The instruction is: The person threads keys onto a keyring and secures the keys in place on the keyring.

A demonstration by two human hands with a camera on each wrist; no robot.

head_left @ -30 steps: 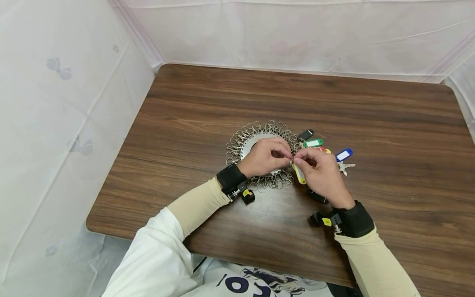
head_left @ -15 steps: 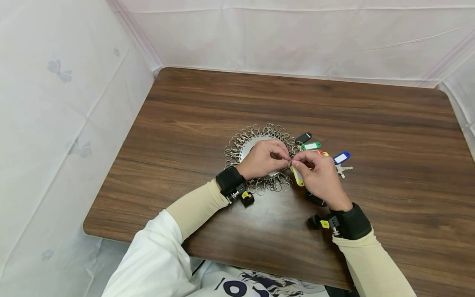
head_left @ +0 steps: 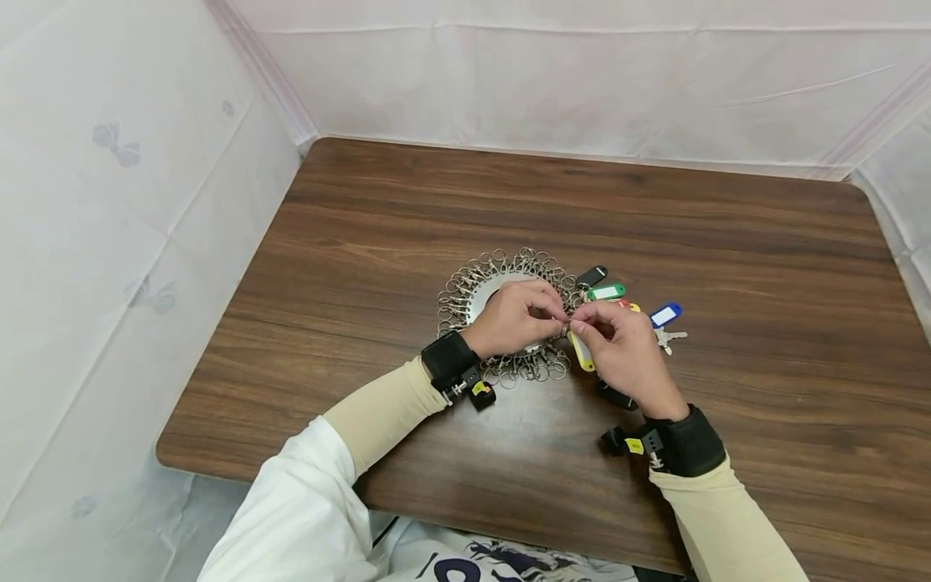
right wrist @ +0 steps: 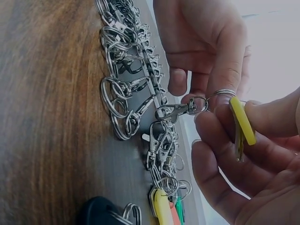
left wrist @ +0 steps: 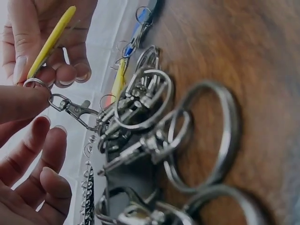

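Observation:
A wreath of metal snap clasps and split rings (head_left: 465, 295) lies round a white disc (head_left: 489, 289) on the wooden table (head_left: 407, 210). Both hands meet at its right edge. My left hand (head_left: 512, 319) pinches a small split ring (left wrist: 35, 84) that hangs from one clasp (left wrist: 72, 109) of the wreath. My right hand (head_left: 618, 343) pinches a yellow key tag (right wrist: 243, 119) right against that split ring (right wrist: 220, 93), with the clasp (right wrist: 180, 108) stretched out from the clasp wreath (right wrist: 124, 70). The yellow key tag (head_left: 582, 352) pokes out below the right fingers.
Black (head_left: 592, 275), green (head_left: 607, 291) and blue (head_left: 665, 314) key tags and some keys (head_left: 671, 336) lie just right of the wreath. A dark object (head_left: 617, 396) lies under the right wrist. White cloth walls (head_left: 131, 202) close in the table on three sides.
Both hands stay at the same spot on the wreath's right edge, with only small finger movements at the ring. The head view has shifted slightly.

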